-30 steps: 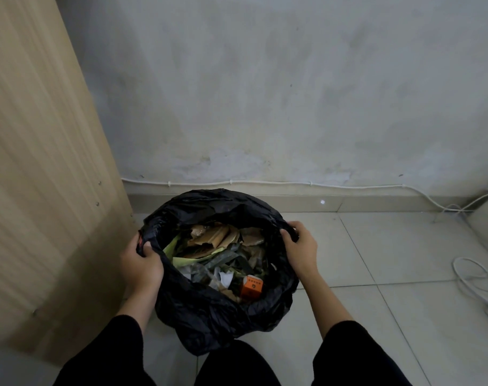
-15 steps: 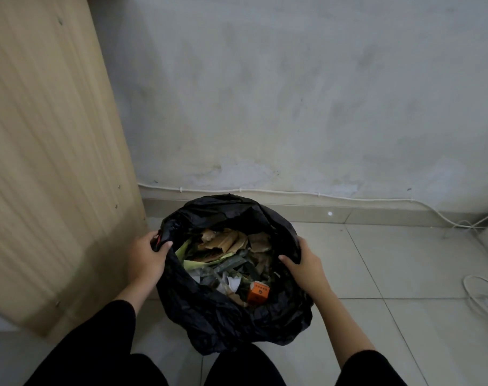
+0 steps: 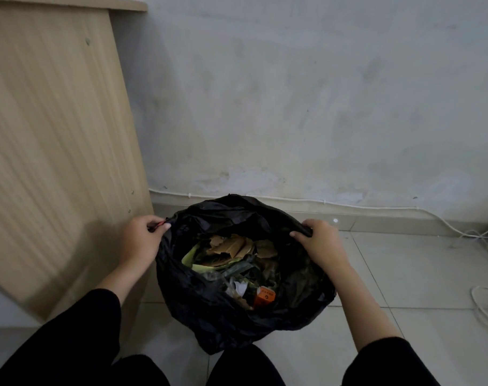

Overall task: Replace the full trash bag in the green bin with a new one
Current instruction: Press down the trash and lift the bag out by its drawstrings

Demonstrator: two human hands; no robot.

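1. Head view: a full black plastic trash bag (image 3: pixel 209 307) is seen from above, with its open mouth facing the camera.
2. The left hand (image 3: pixel 139 240) is closed around the bag's left rim, with a strip of red pinched under the fingers (image 3: pixel 160 225).
3. The right hand (image 3: pixel 318 243) is closed in a fist on the bag's right rim, and the black plastic is bunched in its grip.
4. The bag's mouth is held apart between the two hands; whether its base rests on the pale tiled floor (image 3: pixel 404 274) cannot be told.
5. Inside the bag, torn brown cardboard pieces (image 3: pixel 231 245), green leafy scraps (image 3: pixel 192 257), crumpled white paper (image 3: pixel 238 286) and a small orange carton (image 3: pixel 265 295) are visible.
6. The bag is placed just beside a light wooden furniture panel (image 3: pixel 56 135) on the left and near a stained grey wall (image 3: pixel 293 107).
7. A thin white cable (image 3: pixel 265 197) is run along the wall's base behind the bag.
8. Black sleeves (image 3: pixel 78 330) are worn on both forearms.
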